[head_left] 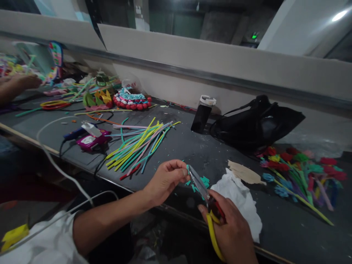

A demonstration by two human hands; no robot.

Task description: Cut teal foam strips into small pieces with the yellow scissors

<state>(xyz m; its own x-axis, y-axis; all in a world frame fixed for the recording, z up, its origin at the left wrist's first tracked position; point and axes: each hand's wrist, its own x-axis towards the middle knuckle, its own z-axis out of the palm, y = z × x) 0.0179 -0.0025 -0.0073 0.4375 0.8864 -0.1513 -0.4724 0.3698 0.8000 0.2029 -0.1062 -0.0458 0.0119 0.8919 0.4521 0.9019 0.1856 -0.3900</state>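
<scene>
My right hand is wrapped round the yellow and red handles of a pair of scissors. The blades point up and left, their tips at the fingers of my left hand. In a pinch, my left hand holds a small teal piece, which touches the blade tips. Most of that piece is hidden by my fingers, so its full shape does not show. On the table just behind the blades lie several teal scraps. Crumpled white paper lies beside my right hand.
A bundle of coloured pipe cleaners lies left of centre, near a purple glue gun with cables. At the back stand a dark tumbler and a black bag. Fuzzy flowers lie right. A co-worker's hand is far left.
</scene>
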